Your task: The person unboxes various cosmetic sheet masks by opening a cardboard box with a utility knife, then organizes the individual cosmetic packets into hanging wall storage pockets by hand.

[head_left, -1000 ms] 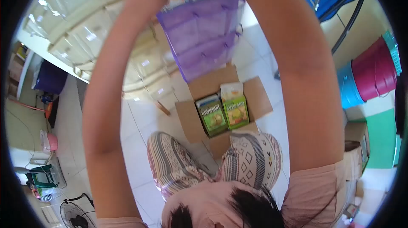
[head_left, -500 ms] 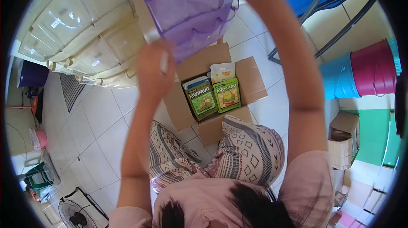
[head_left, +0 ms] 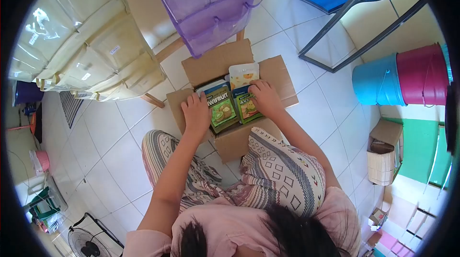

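A cardboard box (head_left: pixel 218 67) with its flaps folded out stands on the floor in front of my crossed legs. Inside it, a green kiwifruit pack (head_left: pixel 222 113) leans beside a green avocado pack (head_left: pixel 248 111). Behind the avocado pack a white pack with orange pictures (head_left: pixel 243 73) sticks up. My left hand (head_left: pixel 196 113) lies at the kiwifruit pack's left edge, its fingers stretched and apart. Over the upper right of the avocado pack, my right hand (head_left: pixel 267 99) rests with spread fingers, hiding part of its label. Neither hand visibly holds anything.
Beyond the box hangs a purple pocket organizer (head_left: pixel 203 12), with a cream pocket organizer (head_left: pixel 91 41) to the left. A black metal frame (head_left: pixel 330 67), a blue bucket (head_left: pixel 376 79) and a magenta bucket (head_left: pixel 421 75) stand right. A fan (head_left: pixel 88 245) is at lower left.
Both hands have come down from near the purple organizer to the packs in the box. The view has shifted slightly, and my left knee shows further out to the left.
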`<action>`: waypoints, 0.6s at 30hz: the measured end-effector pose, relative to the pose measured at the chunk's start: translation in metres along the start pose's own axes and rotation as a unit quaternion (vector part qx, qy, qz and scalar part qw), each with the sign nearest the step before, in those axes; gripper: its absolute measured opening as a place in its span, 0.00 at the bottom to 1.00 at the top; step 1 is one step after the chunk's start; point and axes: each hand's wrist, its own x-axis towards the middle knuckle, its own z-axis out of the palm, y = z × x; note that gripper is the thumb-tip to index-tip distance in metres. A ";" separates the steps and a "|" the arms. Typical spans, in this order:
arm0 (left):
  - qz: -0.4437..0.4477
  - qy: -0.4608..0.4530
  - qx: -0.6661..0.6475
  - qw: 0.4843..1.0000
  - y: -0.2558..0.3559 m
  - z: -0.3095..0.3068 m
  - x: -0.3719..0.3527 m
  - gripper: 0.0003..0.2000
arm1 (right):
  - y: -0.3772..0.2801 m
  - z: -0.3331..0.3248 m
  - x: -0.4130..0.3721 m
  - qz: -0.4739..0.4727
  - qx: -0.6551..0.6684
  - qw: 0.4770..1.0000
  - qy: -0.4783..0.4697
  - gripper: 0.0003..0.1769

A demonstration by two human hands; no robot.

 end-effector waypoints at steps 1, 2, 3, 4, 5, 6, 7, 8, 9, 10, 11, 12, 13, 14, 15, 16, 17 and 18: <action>-0.010 0.007 0.001 1.000 0.000 0.000 0.001 0.24 | 0.000 -0.003 0.000 -0.009 0.008 1.000 0.003 0.16; -0.008 0.013 0.007 1.000 -0.002 0.002 0.002 0.22 | 0.000 -0.008 0.000 0.004 0.032 0.998 -0.044 0.14; -0.006 0.021 0.013 1.000 -0.004 0.005 0.003 0.20 | 0.002 -0.013 -0.001 0.017 0.056 0.994 -0.090 0.13; -0.004 0.027 0.019 0.999 -0.005 0.006 0.004 0.18 | 0.001 -0.020 0.000 0.029 0.079 0.987 -0.136 0.12; -0.007 0.025 -0.001 1.000 -0.007 0.006 0.005 0.16 | -0.002 -0.025 0.001 0.052 0.096 0.978 -0.178 0.11; -0.010 0.024 -0.021 0.999 -0.008 0.006 0.005 0.14 | -0.005 -0.031 0.002 0.074 0.111 0.967 -0.219 0.10; -0.013 0.022 -0.042 0.999 -0.007 0.005 0.005 0.12 | -0.008 -0.037 0.002 0.097 0.127 0.952 -0.260 0.10; 0.011 0.012 -0.099 0.995 -0.007 0.003 0.005 0.11 | -0.011 -0.043 0.003 0.088 0.153 0.949 -0.260 0.09; 0.034 0.001 -0.155 0.987 -0.007 0.000 0.004 0.09 | -0.014 -0.047 0.004 0.079 0.179 0.945 -0.260 0.09; 0.057 -0.010 -0.211 0.976 -0.007 -0.004 0.003 0.08 | -0.018 -0.048 0.004 0.071 0.207 0.940 -0.260 0.08; 0.041 -0.061 -0.300 0.951 -0.005 -0.007 0.001 0.08 | -0.023 -0.047 0.002 0.021 0.212 0.958 -0.191 0.08; 0.025 -0.110 -0.387 0.915 0.001 -0.010 -0.004 0.07 | -0.030 -0.045 0.001 -0.030 0.215 0.969 -0.120 0.08; 0.008 -0.158 -0.468 0.869 0.006 -0.012 -0.007 0.07 | -0.035 -0.042 0.002 -0.080 0.216 0.972 -0.048 0.08; -0.010 -0.170 -0.500 0.849 0.010 -0.012 -0.011 0.08 | -0.037 -0.039 0.004 -0.098 0.209 0.972 -0.041 0.08; -0.027 -0.181 -0.531 0.827 0.014 -0.012 -0.014 0.08 | -0.039 -0.034 0.006 -0.118 0.201 0.972 -0.034 0.08; -0.044 -0.192 -0.561 0.804 0.017 -0.012 -0.019 0.09 | -0.042 -0.034 0.007 -0.092 0.224 0.968 -0.061 0.08; -0.055 -0.150 -0.601 0.784 0.018 -0.003 -0.024 0.10 | -0.045 -0.035 0.009 -0.065 0.245 0.964 -0.086 0.08; -0.066 -0.105 -0.638 0.760 0.018 0.011 -0.029 0.10 | -0.048 -0.038 0.010 0.005 0.293 0.945 -0.144 0.08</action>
